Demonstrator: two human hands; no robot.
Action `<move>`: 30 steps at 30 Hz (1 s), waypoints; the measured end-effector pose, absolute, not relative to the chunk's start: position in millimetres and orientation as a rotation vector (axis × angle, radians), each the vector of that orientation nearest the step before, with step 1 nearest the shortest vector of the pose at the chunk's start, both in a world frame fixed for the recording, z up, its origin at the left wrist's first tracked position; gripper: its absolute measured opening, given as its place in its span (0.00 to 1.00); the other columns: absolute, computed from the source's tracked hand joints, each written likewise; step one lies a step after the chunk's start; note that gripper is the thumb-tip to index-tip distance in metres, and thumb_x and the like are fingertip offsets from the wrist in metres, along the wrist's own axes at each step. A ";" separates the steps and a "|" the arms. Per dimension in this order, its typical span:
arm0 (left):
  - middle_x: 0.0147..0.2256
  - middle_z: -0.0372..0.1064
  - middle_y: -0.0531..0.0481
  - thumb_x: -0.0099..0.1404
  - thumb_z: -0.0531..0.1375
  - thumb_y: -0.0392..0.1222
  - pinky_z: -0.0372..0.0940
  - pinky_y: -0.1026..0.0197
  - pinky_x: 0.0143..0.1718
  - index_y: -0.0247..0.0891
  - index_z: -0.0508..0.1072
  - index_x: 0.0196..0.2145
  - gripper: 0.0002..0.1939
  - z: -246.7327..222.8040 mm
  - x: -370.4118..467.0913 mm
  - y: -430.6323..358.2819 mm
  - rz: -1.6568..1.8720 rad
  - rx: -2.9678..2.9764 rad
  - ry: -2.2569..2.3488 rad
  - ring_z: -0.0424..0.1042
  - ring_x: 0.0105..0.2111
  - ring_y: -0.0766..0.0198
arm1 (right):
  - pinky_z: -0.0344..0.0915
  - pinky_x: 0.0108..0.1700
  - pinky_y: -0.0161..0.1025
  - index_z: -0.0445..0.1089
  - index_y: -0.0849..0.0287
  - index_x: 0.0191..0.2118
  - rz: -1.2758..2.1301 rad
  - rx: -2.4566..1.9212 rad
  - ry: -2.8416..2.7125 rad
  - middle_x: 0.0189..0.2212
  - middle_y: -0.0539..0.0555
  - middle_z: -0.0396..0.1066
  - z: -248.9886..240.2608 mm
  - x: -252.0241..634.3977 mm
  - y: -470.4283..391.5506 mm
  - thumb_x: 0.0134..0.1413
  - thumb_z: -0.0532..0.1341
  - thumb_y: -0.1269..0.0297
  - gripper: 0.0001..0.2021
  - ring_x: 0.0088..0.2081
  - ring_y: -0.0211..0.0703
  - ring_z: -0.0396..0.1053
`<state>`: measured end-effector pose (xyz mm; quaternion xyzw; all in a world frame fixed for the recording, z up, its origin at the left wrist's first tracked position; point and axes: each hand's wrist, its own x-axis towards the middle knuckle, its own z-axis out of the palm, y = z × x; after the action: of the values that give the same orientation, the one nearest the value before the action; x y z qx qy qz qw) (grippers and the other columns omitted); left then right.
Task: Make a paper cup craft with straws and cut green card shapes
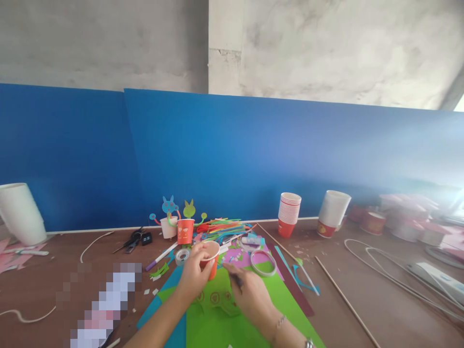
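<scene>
My left hand (197, 268) is wrapped round the rim and side of a red paper cup (213, 263), its open mouth tilted slightly toward me. Just to the right, my right hand (252, 295) is closed on a slim dark tool (237, 279), its tip near the cup; blur hides its exact kind. Under both hands lie green paper (203, 333) and blue paper (173, 292). Round designs are drawn on a green cut-out (215, 298) there. Beyond my left hand stand a red cup figure (185, 232) and a white cup figure (168, 227) with paper heads and pipe-cleaner arms.
Colourful pipe cleaners (226, 229) are heaped at the back. Tape rolls (263, 263), a glue stick (253, 240), a purple-capped marker (161, 257) and black scissors (134, 239) lie around. Stacked cups (289, 215), a wooden stick (346, 299) and a power strip (440, 280) are rightward.
</scene>
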<state>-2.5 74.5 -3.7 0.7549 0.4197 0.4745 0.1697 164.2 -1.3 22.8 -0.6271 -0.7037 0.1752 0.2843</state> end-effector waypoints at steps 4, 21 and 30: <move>0.45 0.70 0.38 0.59 0.55 0.40 0.66 0.48 0.47 0.38 0.69 0.25 0.07 -3.2 -3.1 74.9 1.364 2.136 1.190 0.70 0.47 0.50 | 0.63 0.38 0.38 0.69 0.52 0.53 0.175 -1.759 -2.089 0.35 0.58 0.75 26.1 161.5 -4.5 0.44 0.55 0.81 0.30 0.38 0.49 0.71; 0.48 0.68 0.39 0.59 0.57 0.40 0.66 0.47 0.48 0.38 0.73 0.25 0.08 -1.3 1.2 70.6 1.279 2.165 1.175 0.69 0.50 0.49 | 0.59 0.24 0.32 0.73 0.58 0.48 0.882 -1.560 -1.645 0.23 0.53 0.72 14.9 164.4 9.6 0.59 0.52 0.66 0.16 0.21 0.38 0.65; 0.47 0.68 0.39 0.59 0.57 0.41 0.69 0.50 0.44 0.38 0.70 0.25 0.07 -2.4 -0.8 73.2 1.337 2.103 1.141 0.69 0.48 0.51 | 0.60 0.44 0.43 0.60 0.50 0.61 -0.186 -1.747 -2.323 0.40 0.59 0.71 25.8 166.2 -2.5 0.52 0.55 0.79 0.30 0.43 0.52 0.66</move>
<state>-0.8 73.2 -2.4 0.7520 0.4079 0.4780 0.1990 166.2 -2.5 25.8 -0.5960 -0.7923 -0.0634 0.1141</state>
